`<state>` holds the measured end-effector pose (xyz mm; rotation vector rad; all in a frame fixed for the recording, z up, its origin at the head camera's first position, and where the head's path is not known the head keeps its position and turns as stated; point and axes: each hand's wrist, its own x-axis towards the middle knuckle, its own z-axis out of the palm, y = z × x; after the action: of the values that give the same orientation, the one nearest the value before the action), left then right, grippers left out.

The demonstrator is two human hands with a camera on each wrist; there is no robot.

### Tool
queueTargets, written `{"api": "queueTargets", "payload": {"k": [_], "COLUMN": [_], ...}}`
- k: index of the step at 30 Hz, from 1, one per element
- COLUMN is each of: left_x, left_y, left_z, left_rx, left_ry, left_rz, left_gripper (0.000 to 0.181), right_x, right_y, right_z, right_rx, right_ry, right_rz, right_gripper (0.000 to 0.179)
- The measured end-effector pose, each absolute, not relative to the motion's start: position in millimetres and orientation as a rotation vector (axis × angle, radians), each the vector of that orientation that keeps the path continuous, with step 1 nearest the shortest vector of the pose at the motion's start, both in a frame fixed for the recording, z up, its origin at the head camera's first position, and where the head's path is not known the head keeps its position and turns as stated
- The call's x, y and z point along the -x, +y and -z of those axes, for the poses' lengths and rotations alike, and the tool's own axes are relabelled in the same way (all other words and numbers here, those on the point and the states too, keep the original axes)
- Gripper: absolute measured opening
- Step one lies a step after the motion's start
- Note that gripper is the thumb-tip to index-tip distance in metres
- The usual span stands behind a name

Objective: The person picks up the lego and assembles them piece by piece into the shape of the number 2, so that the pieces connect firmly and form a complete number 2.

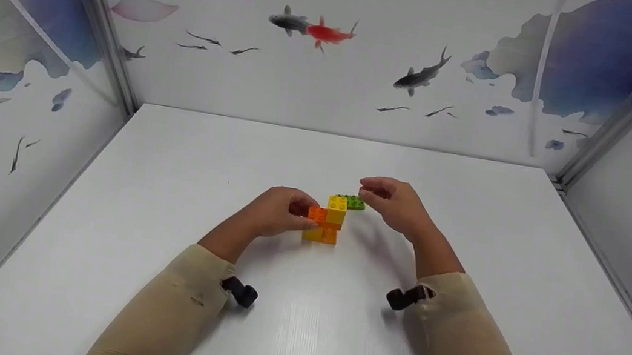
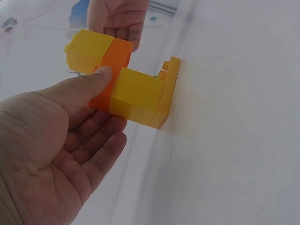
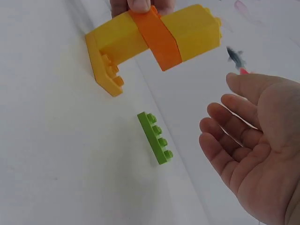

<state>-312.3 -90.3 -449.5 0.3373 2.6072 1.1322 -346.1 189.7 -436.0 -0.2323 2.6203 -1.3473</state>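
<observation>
A small stack of toy building bricks stands on the white table, in the middle of the head view. From the bottom it has a flat light-orange plate (image 3: 96, 61), a yellow brick (image 2: 137, 93), an orange brick (image 2: 118, 61) and another yellow brick (image 1: 336, 211) on one end of the orange one. My left hand (image 1: 281, 212) pinches the orange brick, thumb on the near side. Behind the stack lies a flat green brick (image 3: 153, 138), studs up. Beside it hovers my right hand (image 1: 400, 207), fingers loosely bent and nothing between them.
White panels (image 1: 327, 93) printed with fish and petals surround the table (image 1: 285, 320) at the back and both sides, joined by metal corner posts (image 1: 105, 21). A black strap end (image 1: 240, 291) sticks out from the left cuff, another (image 1: 405, 297) from the right.
</observation>
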Motion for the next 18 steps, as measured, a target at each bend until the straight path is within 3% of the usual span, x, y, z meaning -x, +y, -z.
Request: {"api": "queueTargets", "payload": {"k": [18], "left_x": [308.4], "left_y": [-84.5], "left_z": [445.7], "left_rx": [-0.332], "left_ry": [2.593], "left_rz": [-1.134], "left_gripper": [0.037], "right_x": [376.1], "right_y": [179.9], "right_z": [466.2], "right_rx": [0.008], "right_ry": [2.617], "right_rz": [1.157], "right_gripper": [0.053]}}
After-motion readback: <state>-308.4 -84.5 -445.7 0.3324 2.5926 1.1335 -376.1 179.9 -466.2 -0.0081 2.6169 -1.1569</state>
